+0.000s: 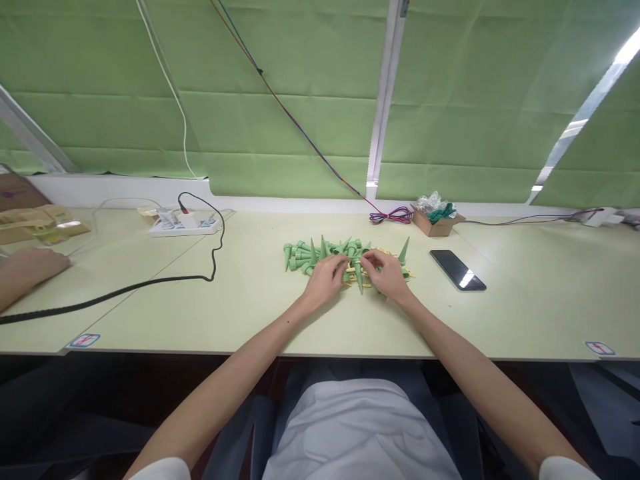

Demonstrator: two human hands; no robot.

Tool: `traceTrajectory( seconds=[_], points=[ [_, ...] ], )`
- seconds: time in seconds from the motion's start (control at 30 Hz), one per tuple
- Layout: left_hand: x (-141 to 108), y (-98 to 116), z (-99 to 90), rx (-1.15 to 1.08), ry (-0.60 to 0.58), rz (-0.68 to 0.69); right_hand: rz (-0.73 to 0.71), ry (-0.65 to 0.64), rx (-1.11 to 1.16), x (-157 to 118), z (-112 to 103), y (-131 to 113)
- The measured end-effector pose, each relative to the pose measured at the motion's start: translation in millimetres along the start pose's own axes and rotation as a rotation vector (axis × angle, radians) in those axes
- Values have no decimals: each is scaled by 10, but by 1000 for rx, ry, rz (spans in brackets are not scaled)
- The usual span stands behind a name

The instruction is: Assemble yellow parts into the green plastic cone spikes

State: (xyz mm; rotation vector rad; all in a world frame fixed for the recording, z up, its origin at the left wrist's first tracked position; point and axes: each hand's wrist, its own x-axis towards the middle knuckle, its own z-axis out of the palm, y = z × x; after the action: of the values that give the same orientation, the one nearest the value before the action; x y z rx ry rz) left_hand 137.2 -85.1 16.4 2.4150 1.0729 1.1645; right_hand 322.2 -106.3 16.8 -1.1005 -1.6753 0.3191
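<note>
Between my two hands is a green cone-shaped spike, its tip pointing toward me. My left hand closes its fingertips at the left of the spike's wide end. On the other side, my right hand pinches at the same wide end. Fingers hide most of that end. Behind and around the hands lies a pile of similar green spikes, several of them standing point up. Small yellow pieces are scattered among them, partly covered by my hands.
A black phone lies to the right. Behind it stand a small cardboard box with plastic wrap and a coiled wire bundle. At left are a power strip, a black cable and another person's hand.
</note>
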Motion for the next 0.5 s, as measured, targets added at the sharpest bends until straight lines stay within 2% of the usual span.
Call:
traceTrajectory(
  seconds=[0.2,0.5],
  points=[
    [5,-10,13,35,7,5,-17,-49,-3,-13,-6,-15],
    [-1,14,-4,30,7,-9,-13,-40,-25,-14,-10,-43]
  ],
)
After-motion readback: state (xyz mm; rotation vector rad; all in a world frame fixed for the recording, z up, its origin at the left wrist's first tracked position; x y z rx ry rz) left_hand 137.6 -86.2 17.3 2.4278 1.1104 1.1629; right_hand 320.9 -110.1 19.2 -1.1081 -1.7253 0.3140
